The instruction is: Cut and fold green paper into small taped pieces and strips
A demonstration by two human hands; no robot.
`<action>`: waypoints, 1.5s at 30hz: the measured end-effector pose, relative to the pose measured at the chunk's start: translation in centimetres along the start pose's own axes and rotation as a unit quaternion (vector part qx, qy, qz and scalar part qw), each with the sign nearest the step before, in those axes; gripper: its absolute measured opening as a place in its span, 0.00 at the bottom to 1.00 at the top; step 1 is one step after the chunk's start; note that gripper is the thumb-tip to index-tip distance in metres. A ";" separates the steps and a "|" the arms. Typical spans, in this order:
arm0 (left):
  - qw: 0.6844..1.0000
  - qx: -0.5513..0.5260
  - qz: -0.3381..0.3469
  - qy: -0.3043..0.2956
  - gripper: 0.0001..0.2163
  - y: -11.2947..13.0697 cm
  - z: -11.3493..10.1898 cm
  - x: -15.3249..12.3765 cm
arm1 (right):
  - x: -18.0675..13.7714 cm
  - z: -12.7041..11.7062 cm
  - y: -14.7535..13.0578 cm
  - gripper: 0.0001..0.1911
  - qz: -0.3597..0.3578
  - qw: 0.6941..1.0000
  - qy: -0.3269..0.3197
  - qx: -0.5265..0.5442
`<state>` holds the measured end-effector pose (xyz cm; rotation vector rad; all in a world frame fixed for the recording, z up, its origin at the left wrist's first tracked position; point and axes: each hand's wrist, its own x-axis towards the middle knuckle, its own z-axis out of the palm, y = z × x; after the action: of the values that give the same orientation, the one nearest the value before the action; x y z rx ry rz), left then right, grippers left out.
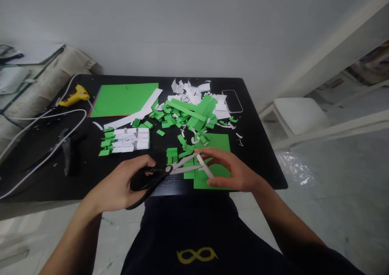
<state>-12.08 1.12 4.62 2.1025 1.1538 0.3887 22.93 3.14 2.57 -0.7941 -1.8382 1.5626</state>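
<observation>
Lying at the desk's (267, 161) far left are white cables (45, 121) and a yellow glue gun (74, 96). Just right of the gun sits a green sheet (124, 99). In front of the sheet is a stack (126, 140) of white and green cut pieces.

At the near edge, the left hand (121, 186) is closed around the black handles of the scissors (164, 171). Their 2 blades are parted and point right. A thin white strip (204, 165) lies slanted across the blade tips, pinched at its ends by the right hand (231, 171), thumb below and fingers above. The 2 hands are apart, joined only by scissors and strip, with the strip just beside the right hand's fingertips and well right of the left hand.

Under the right hand rests a green square (217, 143). Behind it spreads a heap of green scraps (188, 115), with white scraps (190, 86) further back. A phone (232, 101) lies near the desk's back right corner. A white chair (299, 115) stands off to the right.
</observation>
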 end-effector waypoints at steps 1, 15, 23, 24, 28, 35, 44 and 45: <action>1.000 0.002 0.002 0.003 0.10 0.0 0.0 0.0 | 0.0 0.0 -0.1 0.38 0.001 1.000 0.001 0.003; 1.000 -0.019 0.002 0.017 0.10 0.0 -0.1 -0.4 | -0.2 0.0 0.2 0.38 0.003 1.000 0.007 -0.013; 0.998 0.018 -0.005 0.052 0.11 0.1 0.2 -0.3 | -0.1 0.3 0.0 0.32 0.001 1.000 0.009 -0.018; 0.998 0.020 -0.004 0.055 0.11 0.1 0.3 -0.2 | 0.0 0.3 0.0 0.31 0.002 1.000 0.011 -0.017; 0.997 0.031 -0.010 0.065 0.12 -0.1 0.5 -0.1 | 0.0 0.4 0.0 0.30 0.004 1.000 0.012 -0.016; 0.994 0.050 -0.018 0.095 0.13 -1.0 0.5 -0.1 | -0.1 0.6 0.3 0.32 0.032 0.999 0.019 0.014; 0.999 0.001 -0.040 0.004 0.07 -0.8 0.6 -0.2 | -0.1 0.7 0.3 0.33 0.044 0.999 0.020 0.008; 0.999 0.000 -0.038 0.003 0.07 -0.8 0.6 -0.1 | -0.1 0.7 0.3 0.33 0.044 0.999 0.020 0.006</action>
<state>-12.33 1.05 3.67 2.0518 1.2329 0.3607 22.46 2.69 2.15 -0.9046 -1.7849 1.5998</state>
